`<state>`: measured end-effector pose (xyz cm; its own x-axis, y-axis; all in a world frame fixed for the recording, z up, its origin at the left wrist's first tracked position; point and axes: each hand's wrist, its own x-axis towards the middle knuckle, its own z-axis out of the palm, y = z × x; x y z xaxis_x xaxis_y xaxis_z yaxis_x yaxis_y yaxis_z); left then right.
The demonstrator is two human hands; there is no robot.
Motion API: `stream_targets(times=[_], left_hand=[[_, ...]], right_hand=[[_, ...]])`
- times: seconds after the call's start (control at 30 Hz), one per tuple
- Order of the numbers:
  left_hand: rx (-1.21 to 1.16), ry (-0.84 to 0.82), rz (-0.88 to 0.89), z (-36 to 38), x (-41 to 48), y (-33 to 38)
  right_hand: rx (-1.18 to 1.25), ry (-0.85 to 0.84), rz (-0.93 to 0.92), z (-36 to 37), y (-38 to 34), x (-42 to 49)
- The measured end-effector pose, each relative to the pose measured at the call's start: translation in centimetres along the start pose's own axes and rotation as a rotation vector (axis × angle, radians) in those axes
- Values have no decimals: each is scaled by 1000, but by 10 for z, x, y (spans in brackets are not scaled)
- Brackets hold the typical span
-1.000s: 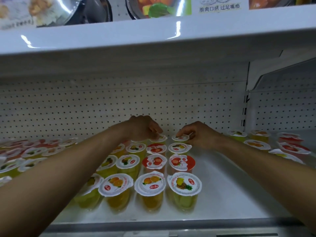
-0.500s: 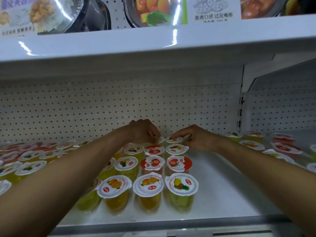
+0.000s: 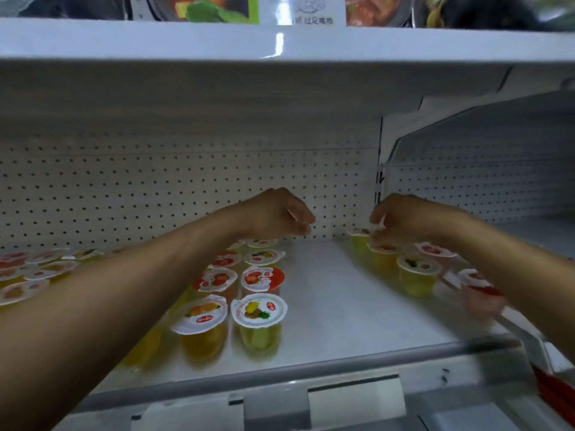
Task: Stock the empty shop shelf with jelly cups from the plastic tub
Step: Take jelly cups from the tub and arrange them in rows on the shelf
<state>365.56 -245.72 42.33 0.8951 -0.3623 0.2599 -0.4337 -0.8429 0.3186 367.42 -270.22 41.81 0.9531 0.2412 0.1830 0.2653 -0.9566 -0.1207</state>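
Left hand (image 3: pixel 277 216): fingers loosely curled, empty; hovered above jelly cups (image 3: pixel 264 257).
Right hand (image 3: pixel 410 220): curled over right-side cups (image 3: pixel 385 258); grip could not be told.

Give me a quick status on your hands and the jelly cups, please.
Left hand empty, above back-row cups. Right hand at right-side jelly cups, grip unclear. Shelf gap between groups unobstructed.

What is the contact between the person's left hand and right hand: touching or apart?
Apart. The head view shows the left hand and right hand with a plain stretch of pegboard and bare shelf between them.
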Motion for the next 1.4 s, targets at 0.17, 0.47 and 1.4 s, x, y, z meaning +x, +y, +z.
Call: stream_targets(times=[0.17, 0.47, 1.4], left_hand=[[63, -145, 23, 31, 66, 24], [19, -304, -6, 70, 142, 38], [136, -326, -112, 11, 69, -36]], right_hand=[[-31, -122, 35, -1, 9, -5], [106, -129, -78, 13, 28, 14], [385, -83, -161, 54, -32, 81]])
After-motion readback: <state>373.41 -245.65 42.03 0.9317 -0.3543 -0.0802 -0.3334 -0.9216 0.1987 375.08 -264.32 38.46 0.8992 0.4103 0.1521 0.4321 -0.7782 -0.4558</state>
